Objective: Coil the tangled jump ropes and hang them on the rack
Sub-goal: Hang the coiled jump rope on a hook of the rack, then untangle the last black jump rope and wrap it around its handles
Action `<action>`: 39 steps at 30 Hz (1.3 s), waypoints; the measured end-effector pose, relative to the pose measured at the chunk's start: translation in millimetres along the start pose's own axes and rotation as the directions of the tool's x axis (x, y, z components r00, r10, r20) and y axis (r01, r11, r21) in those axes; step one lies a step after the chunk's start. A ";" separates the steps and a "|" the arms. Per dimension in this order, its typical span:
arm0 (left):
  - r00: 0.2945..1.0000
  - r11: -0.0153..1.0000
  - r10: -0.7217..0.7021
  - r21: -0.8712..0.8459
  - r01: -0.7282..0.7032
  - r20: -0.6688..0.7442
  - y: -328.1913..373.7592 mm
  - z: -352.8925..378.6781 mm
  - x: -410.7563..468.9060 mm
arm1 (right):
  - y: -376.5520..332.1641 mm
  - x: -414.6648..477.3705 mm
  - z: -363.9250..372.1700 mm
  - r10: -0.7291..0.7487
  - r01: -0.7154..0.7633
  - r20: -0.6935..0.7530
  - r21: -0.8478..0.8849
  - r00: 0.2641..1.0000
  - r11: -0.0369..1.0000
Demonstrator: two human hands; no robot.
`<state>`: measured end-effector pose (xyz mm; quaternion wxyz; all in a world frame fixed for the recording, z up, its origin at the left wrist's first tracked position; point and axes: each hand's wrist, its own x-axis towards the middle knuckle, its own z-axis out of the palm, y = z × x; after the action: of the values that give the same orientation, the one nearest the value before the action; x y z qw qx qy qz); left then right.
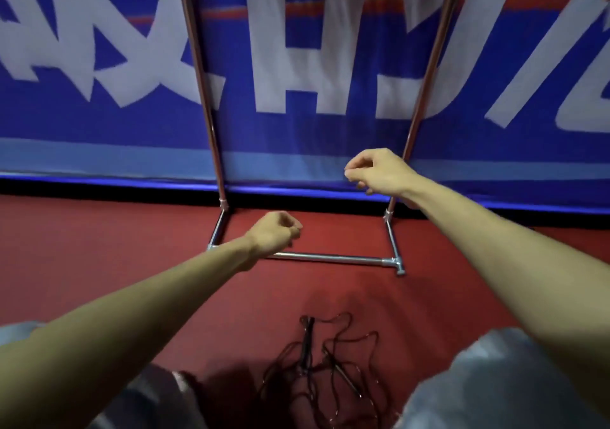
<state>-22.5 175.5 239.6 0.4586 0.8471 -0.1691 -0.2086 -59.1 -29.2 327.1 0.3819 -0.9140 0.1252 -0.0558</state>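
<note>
Fingers curl above tangled jump ropes, handle lying lengthwise toward rack.

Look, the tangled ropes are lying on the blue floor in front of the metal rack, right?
Not quite: the floor is red, not blue; the blue is the banner behind the metal rack. The head view shows the tangled ropes lying on the red floor in front of the metal rack.
</note>
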 end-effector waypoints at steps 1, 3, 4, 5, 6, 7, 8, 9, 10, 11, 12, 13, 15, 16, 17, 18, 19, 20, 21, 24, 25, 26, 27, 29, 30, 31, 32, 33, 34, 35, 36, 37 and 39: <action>1.000 1.000 -0.020 0.008 0.020 0.017 -13.0 6.0 -3.5 | 7.1 -1.8 12.1 0.015 -0.015 0.020 0.006 1.000 1.000; 0.997 0.998 -0.059 0.012 0.058 0.058 -38.1 18.2 -4.8 | 23.7 -1.7 38.3 0.058 -0.059 0.058 0.014 0.997 0.998; 0.994 0.997 -0.079 0.008 0.078 0.080 -49.6 24.7 -2.4 | 33.0 -0.3 51.6 0.080 -0.081 0.069 0.011 0.994 0.997; 0.989 0.995 -0.103 0.004 0.104 0.102 -61.1 32.2 0.9 | 43.6 1.6 65.5 0.101 -0.102 0.083 0.014 0.991 0.995; 0.984 0.991 -0.130 0.002 0.130 0.122 -72.2 40.2 5.3 | 56.0 4.2 79.6 0.123 -0.126 0.099 0.024 0.987 0.992; 0.978 0.988 -0.156 0.002 0.157 0.138 -83.4 48.7 10.4 | 68.7 6.0 94.0 0.149 -0.154 0.116 0.031 0.982 0.988; 0.970 0.982 -0.186 -0.002 0.189 0.153 -95.2 57.8 15.9 | 82.2 7.5 108.2 0.179 -0.185 0.141 0.030 0.974 0.982; 0.962 0.975 -0.216 -0.007 0.221 0.168 -106.9 67.4 21.3 | 96.4 8.6 122.6 0.211 -0.219 0.172 0.027 0.962 0.975; 0.952 0.968 -0.246 -0.006 0.251 0.185 -119.7 77.2 26.9 | 112.1 10.2 137.9 0.244 -0.255 0.210 0.029 0.947 0.966; 0.941 0.961 -0.272 0.003 0.277 0.201 -133.0 87.6 32.0 | 128.4 11.2 153.0 0.274 -0.292 0.250 0.037 0.929 0.956; 0.930 0.953 -0.300 0.019 0.303 0.214 -146.8 97.7 37.4 | 145.7 12.3 167.6 0.304 -0.329 0.285 0.044 0.909 0.943; 0.919 0.945 -0.324 0.038 0.324 0.223 -160.3 107.4 43.5 | 163.0 13.3 181.7 0.332 -0.366 0.317 0.051 0.888 0.929; 0.896 0.925 -0.380 0.085 0.371 0.231 -187.8 124.4 53.1 | 194.6 12.5 208.0 0.389 -0.438 0.388 0.043 0.836 0.898; 0.882 0.912 -0.410 0.112 0.394 0.231 -199.6 132.0 57.2 | 208.5 11.6 219.5 0.415 -0.468 0.422 0.025 0.806 0.883; 0.870 0.901 -0.434 0.137 0.412 0.233 -210.7 139.2 61.4 | 220.6 10.3 230.7 0.438 -0.494 0.453 0.006 0.776 0.869; 0.861 0.891 -0.452 0.162 0.424 0.233 -220.5 145.7 65.0 | 231.4 8.7 241.4 0.460 -0.517 0.478 -0.012 0.749 0.856; 0.854 0.882 -0.468 0.187 0.433 0.229 -229.8 152.1 68.7 | 240.6 7.5 252.9 0.478 -0.535 0.495 -0.032 0.725 0.844; 0.844 0.869 -0.488 0.213 0.447 0.222 -237.9 158.0 72.4 | 248.1 6.9 264.3 0.494 -0.546 0.506 -0.052 0.708 0.836; 0.833 0.856 -0.509 0.227 0.464 0.216 -246.0 164.4 75.9 | 254.6 6.6 275.8 0.507 -0.552 0.511 -0.074 0.694 0.830; 0.797 0.825 -0.557 0.269 0.498 0.232 -267.8 183.3 82.7 | 268.5 7.0 304.8 0.518 -0.548 0.526 -0.113 0.675 0.829; 0.791 0.825 -0.556 0.292 0.485 0.256 -273.1 188.7 83.1 | 272.0 7.8 311.8 0.504 -0.530 0.540 -0.122 0.674 0.839; 0.789 0.829 -0.547 0.312 0.464 0.280 -276.9 193.0 83.3 | 274.4 8.6 316.8 0.485 -0.501 0.554 -0.136 0.677 0.855; 0.793 0.837 -0.533 0.321 0.444 0.294 -280.8 196.7 82.6 | 276.2 9.1 320.4 0.467 -0.472 0.565 -0.150 0.680 0.869; 0.807 0.849 -0.511 0.319 0.420 0.297 -286.9 201.3 78.6 | 277.9 8.4 324.7 0.435 -0.422 0.578 -0.167 0.691 0.891; 0.817 0.853 -0.500 0.326 0.408 0.287 -288.5 203.0 75.9 | 278.0 7.6 325.8 0.423 -0.405 0.578 -0.170 0.698 0.899; 0.828 0.853 -0.491 0.343 0.393 0.273 -290.0 205.1 73.5 | 278.0 6.7 326.8 0.418 -0.395 0.575 -0.172 0.703 0.902; 0.837 0.852 -0.482 0.362 0.379 0.257 -292.0 208.0 71.6 | 277.5 5.9 327.4 0.414 -0.386 0.572 -0.177 0.708 0.905; 0.846 0.851 -0.474 0.373 0.369 0.244 -293.4 210.6 70.5 | 276.9 5.7 327.5 0.414 -0.374 0.563 -0.192 0.715 0.907; 0.854 0.852 -0.465 0.380 0.360 0.233 -292.8 212.0 69.6 | 276.2 5.5 326.6 0.415 -0.359 0.548 -0.212 0.727 0.909; 0.858 0.850 -0.464 0.383 0.361 0.220 -291.8 212.1 69.2 | 275.4 5.7 324.4 0.415 -0.345 0.524 -0.231 0.744 0.910; 0.858 0.848 -0.470 0.377 0.374 0.206 -290.1 210.9 69.3 | 275.0 6.2 319.9 0.420 -0.342 0.493 -0.245 0.762 0.907; 0.856 0.847 -0.481 0.355 0.397 0.191 -287.9 208.7 69.7 | 275.0 6.4 314.1 0.432 -0.350 0.461 -0.256 0.775 0.901; 0.856 0.855 -0.495 0.260 0.449 0.150 -282.0 200.7 70.6 | 275.5 5.8 300.1 0.463 -0.376 0.414 -0.279 0.784 0.884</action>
<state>-37.2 147.2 -112.2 0.2777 0.8801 -0.0244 -0.3844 -45.5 -11.9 -79.7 0.3188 -0.8793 0.2344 0.2651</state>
